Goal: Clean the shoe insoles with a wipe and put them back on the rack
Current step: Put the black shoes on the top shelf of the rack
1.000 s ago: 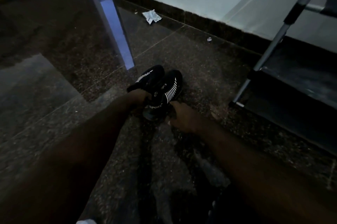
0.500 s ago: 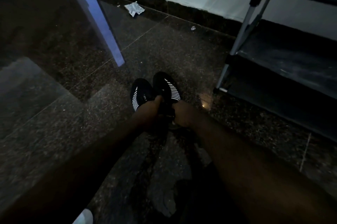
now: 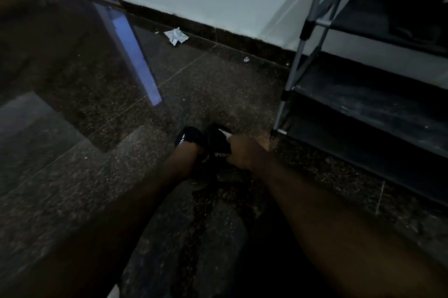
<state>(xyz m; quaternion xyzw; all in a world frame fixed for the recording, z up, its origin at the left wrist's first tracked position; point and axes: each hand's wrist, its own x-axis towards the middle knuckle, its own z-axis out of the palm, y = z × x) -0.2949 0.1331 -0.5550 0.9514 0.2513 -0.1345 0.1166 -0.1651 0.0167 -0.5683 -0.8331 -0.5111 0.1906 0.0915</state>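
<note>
Hands meet low over a dark speckled floor [image 3: 218, 84] in dim light. Right hand [image 3: 244, 152] is curled tight, gripping the collar of a black shoe marked SPORT [image 3: 218, 143]. Left hand [image 3: 189, 154] is pressed up against a second shoe [image 3: 190, 136], black with white stripes, just beyond its knuckles. Its fingers are hidden, so I cannot tell whether it grips. Both shoes sit side by side on the floor, touching, toes pointing away from the hands. Insoles are hidden from where I stand. Rack [image 3: 363, 103] stands near, to the right of the right hand: grey metal poles, dark shelves, a dark bundle [image 3: 421, 14] on the upper one. A crumpled white wipe [image 3: 176, 36] lies well beyond the left hand, by the black skirting [image 3: 242, 40].
</note>
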